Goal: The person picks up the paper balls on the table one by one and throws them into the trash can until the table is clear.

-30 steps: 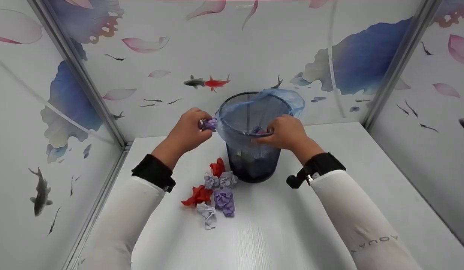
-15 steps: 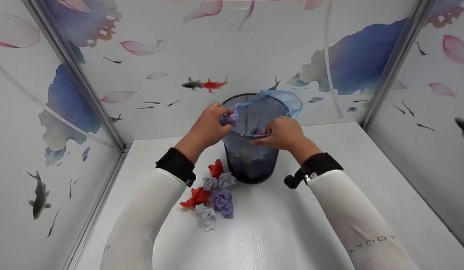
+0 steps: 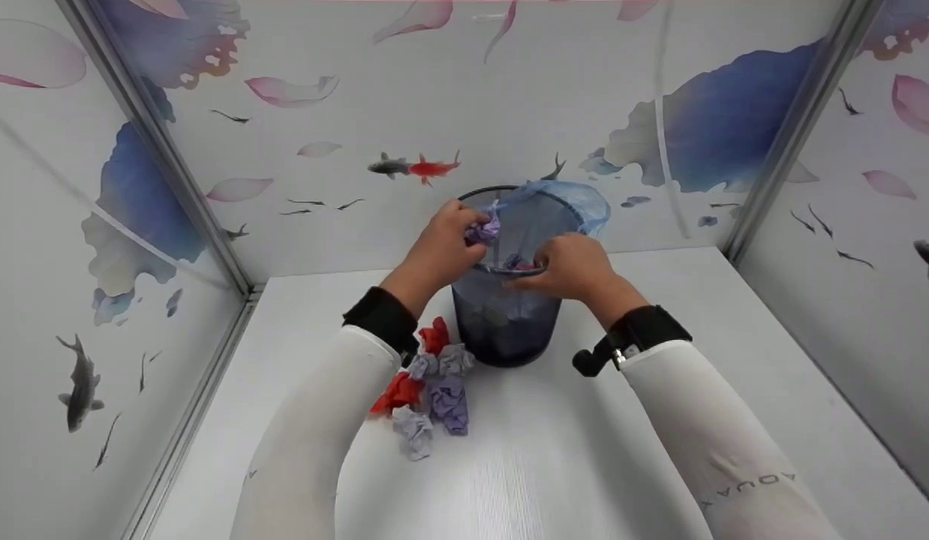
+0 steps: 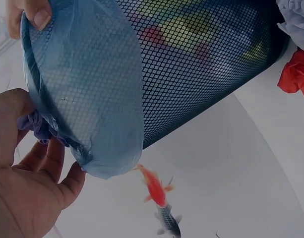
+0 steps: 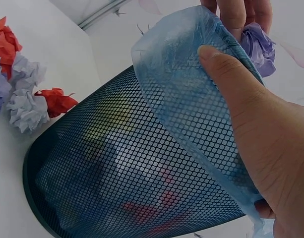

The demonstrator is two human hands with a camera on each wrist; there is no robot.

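Observation:
My left hand (image 3: 446, 244) pinches a crumpled purple paper ball (image 3: 485, 226) over the left side of the mesh wastebasket (image 3: 502, 330). In the left wrist view the purple paper shows between thumb and fingers, right at the lined rim. My right hand (image 3: 573, 264) grips the basket's near right rim, its thumb (image 5: 226, 69) on the outside over the blue plastic bag (image 5: 186, 64). The bag lines the basket and folds over its edge. Through the mesh, yellow, red and white crumpled pieces show inside.
Left of the basket on the white table (image 3: 554, 450) lie several crumpled papers: red (image 3: 434, 335), pale grey (image 3: 413, 433) and purple (image 3: 449, 405). The left sleeve partly overlaps them. Printed wall panels (image 3: 509, 90) stand behind and at both sides.
My left hand has moved right with the purple paper ball, from beside the basket to over its opening. The right hand keeps its grip on the rim.

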